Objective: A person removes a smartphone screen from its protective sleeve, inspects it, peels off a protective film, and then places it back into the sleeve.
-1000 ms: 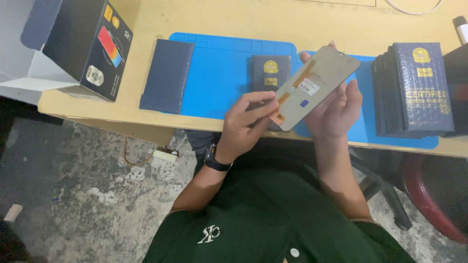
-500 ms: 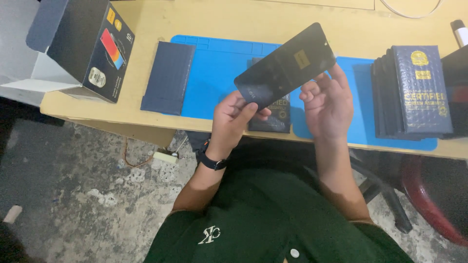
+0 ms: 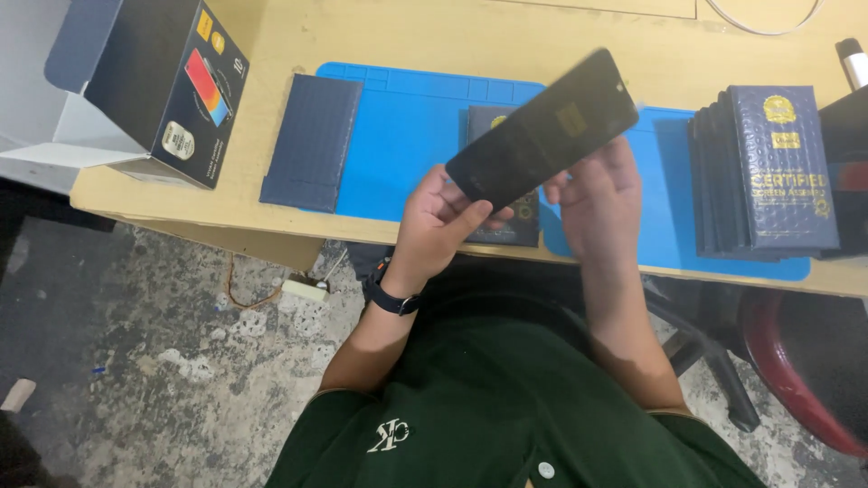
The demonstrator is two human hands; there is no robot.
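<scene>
Head view: both my hands pinch a black phone screen panel (image 3: 542,131) by its edges—left hand (image 3: 443,221) at the lower corner, right hand (image 3: 597,194) underneath—tilted above the blue mat (image 3: 407,117), glass facing me, probably to check it.

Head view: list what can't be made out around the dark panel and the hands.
- Panel: motion-blurred; its surface detail is unreadable, and its underside faces away.
- Dark pouch on the blue mat: mostly hidden behind the panel and the left hand.
- Right hand: its fingertips sit behind the panel.
- Stack of pouches: count unclear, since they overlap.
- Box: inside hidden by its own walls.
</scene>
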